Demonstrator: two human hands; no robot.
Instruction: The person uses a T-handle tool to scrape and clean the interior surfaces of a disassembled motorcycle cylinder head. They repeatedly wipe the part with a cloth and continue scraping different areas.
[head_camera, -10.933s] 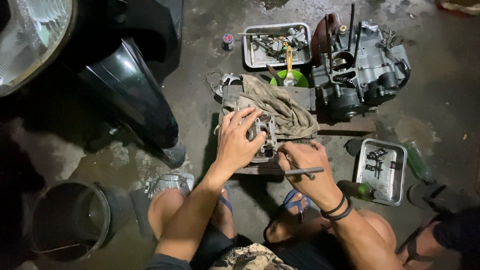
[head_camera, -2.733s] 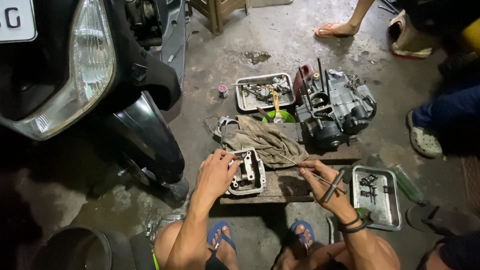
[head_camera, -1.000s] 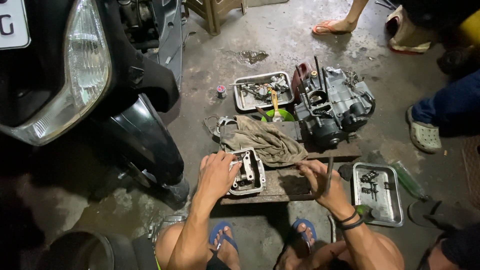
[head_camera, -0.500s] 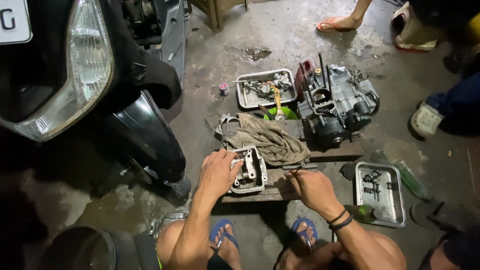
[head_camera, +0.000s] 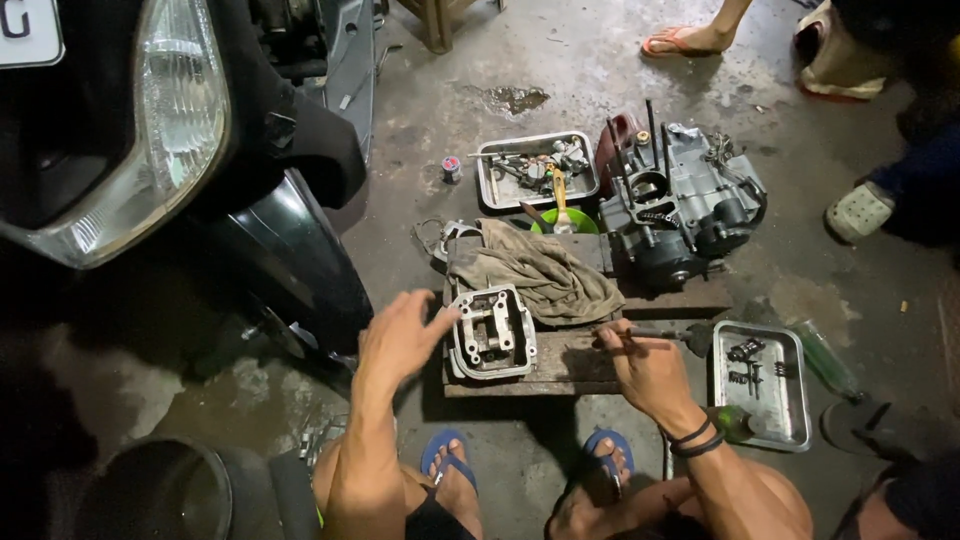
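Down at lower centre, the left hand (head_camera: 400, 340) hangs with fingers spread apart, fingertips just touching the left edge of the grey cylinder head (head_camera: 491, 332), which lies flat on the low wooden bench (head_camera: 560, 368). To its right, the right hand (head_camera: 645, 365) has its fingers clamped on a slim metal tool (head_camera: 655, 334) lying across the boards. By the look of it, the strip-down is well along: the engine block (head_camera: 680, 215) sits bare at upper right, loose parts fill two metal trays (head_camera: 800, 425). Around them: stained concrete floor (head_camera: 520, 70), scooter (head_camera: 170, 150) at left.
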